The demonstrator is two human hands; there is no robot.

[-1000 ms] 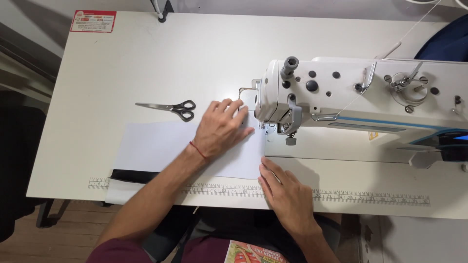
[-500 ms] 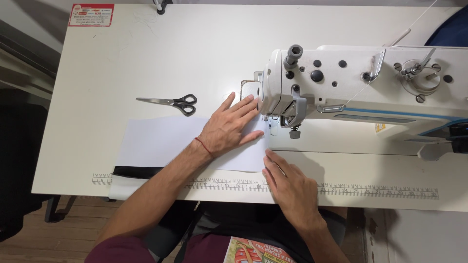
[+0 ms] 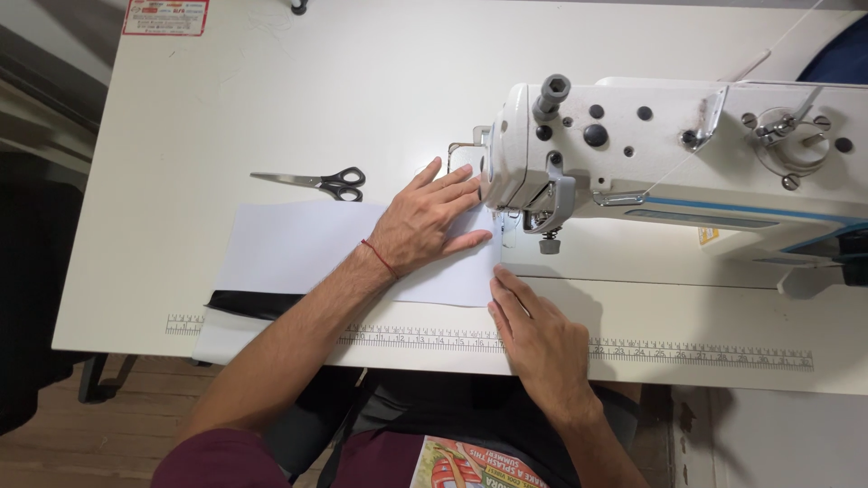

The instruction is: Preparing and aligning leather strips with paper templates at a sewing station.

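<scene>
My left hand lies flat, fingers spread, on a white sheet of fabric and presses it down beside the needle area of a white sewing machine. A red thread band circles that wrist. My right hand rests palm down at the sheet's near right corner, fingertips touching its edge just in front of the presser foot. A black strip shows under the sheet's near left edge. Neither hand grips anything.
Black-handled scissors lie on the white table behind the sheet. A printed ruler scale runs along the table's near edge. A red and white label sits at the far left corner. Wooden floor shows at lower left.
Both hands keep their pose on the sheet. The view has shifted a little, and the hands and sheet sit slightly closer to the needle.
</scene>
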